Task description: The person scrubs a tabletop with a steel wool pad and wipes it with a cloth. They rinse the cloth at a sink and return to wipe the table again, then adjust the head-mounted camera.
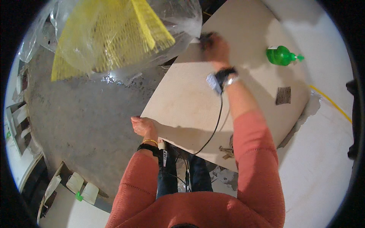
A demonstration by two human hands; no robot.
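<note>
My left hand [143, 126] grips the near left corner of a large beige tabletop panel [182, 97], its fingers curled at the edge. Farther off, my right hand [218, 50] is over the panel's far part and blurred. A dark object [206, 41] is in its fingers, too smeared to name. From a black strap on the right wrist a thin black cable [218, 125] runs down across the panel. A green pump bottle [279, 55] is on the panel's right side. Closer to me lies a small brown textured patch [283, 95].
A yellow mesh bag [114, 40] in clear plastic hangs at the upper left, close to my right hand. Below spreads a grey concrete floor [85, 114]. A crumpled brown cloth [227, 151] lies near my right forearm. White plastic containers [90, 192] stand lower left. A yellow cord [332, 104] runs along the right wall.
</note>
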